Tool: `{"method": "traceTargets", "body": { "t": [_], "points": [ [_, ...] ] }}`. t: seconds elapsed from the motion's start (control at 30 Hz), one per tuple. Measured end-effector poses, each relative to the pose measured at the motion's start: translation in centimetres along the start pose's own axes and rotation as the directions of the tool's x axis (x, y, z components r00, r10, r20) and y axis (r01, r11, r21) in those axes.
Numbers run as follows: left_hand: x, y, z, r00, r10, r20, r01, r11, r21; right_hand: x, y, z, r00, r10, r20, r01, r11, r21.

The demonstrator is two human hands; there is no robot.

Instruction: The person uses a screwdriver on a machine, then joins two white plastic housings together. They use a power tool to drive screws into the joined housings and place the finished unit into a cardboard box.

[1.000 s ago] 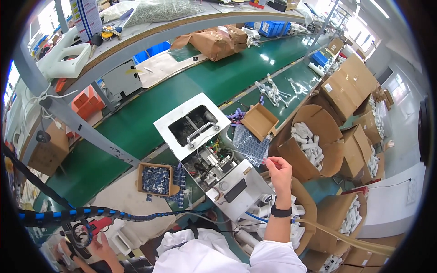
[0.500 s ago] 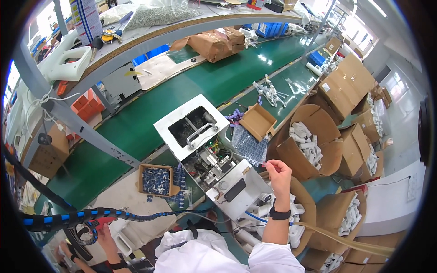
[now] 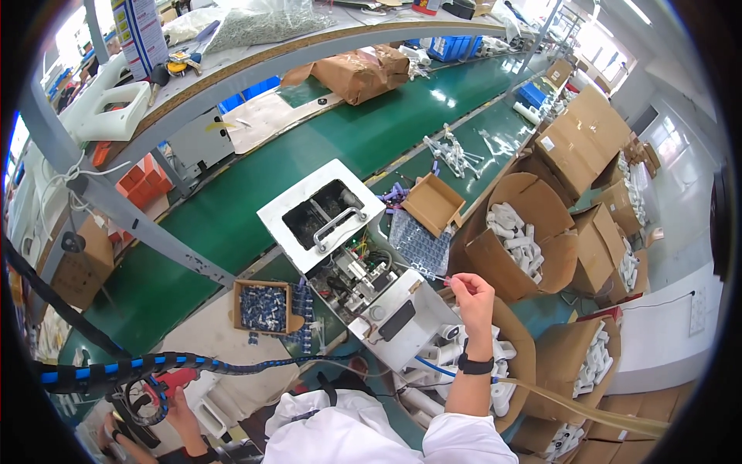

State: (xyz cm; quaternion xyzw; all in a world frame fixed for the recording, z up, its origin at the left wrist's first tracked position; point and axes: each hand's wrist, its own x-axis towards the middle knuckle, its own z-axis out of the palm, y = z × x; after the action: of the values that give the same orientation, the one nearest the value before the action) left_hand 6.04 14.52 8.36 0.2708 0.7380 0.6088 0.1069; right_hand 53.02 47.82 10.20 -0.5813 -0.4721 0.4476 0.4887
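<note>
My right hand (image 3: 470, 298) is raised beside the right edge of a white metal machine (image 3: 321, 216), with finger and thumb pinched on a small reddish part (image 3: 447, 282). A black watch sits on that wrist. The machine has a black opening with a metal handle, and an exposed mechanism with wires (image 3: 362, 277) lies in front of it. My left hand (image 3: 182, 414) is low at the bottom left, gripping a red-handled tool (image 3: 166, 383) under a black and blue cable chain (image 3: 154, 365).
A small carton of blue parts (image 3: 263, 305) lies left of the machine. A bag of blue parts (image 3: 417, 243) and an open carton (image 3: 433, 203) lie to its right. Large cartons of white plastic pieces (image 3: 518, 236) stand further right. A green conveyor belt (image 3: 255, 193) runs behind.
My right hand has dropped slightly and stays pinched. My left hand has shifted a little to the right with the red-handled tool.
</note>
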Motion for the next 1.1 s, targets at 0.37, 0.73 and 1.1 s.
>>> {"method": "traceTargets", "body": {
  "t": [0.37, 0.73, 1.1],
  "points": [
    [0.6, -1.1, -3.2, 0.999, -0.025, -0.034, 0.025, 0.999, 0.023, -0.2, -0.2, -0.1, 1.000, 0.006, -0.010, -0.006, 1.000, -0.002],
    [-0.2, 1.1, -3.6, 0.986, -0.166, -0.035, 0.169, 0.969, 0.179, 0.5, 0.9, 0.6, 1.000, -0.019, -0.001, 0.019, 0.991, -0.135],
    [3.6, -0.5, -3.7, 0.999, -0.016, -0.042, 0.011, 0.994, -0.107, 0.4, 2.4, 0.2, 1.000, -0.013, 0.022, 0.012, 1.000, 0.018]
  ]
}}
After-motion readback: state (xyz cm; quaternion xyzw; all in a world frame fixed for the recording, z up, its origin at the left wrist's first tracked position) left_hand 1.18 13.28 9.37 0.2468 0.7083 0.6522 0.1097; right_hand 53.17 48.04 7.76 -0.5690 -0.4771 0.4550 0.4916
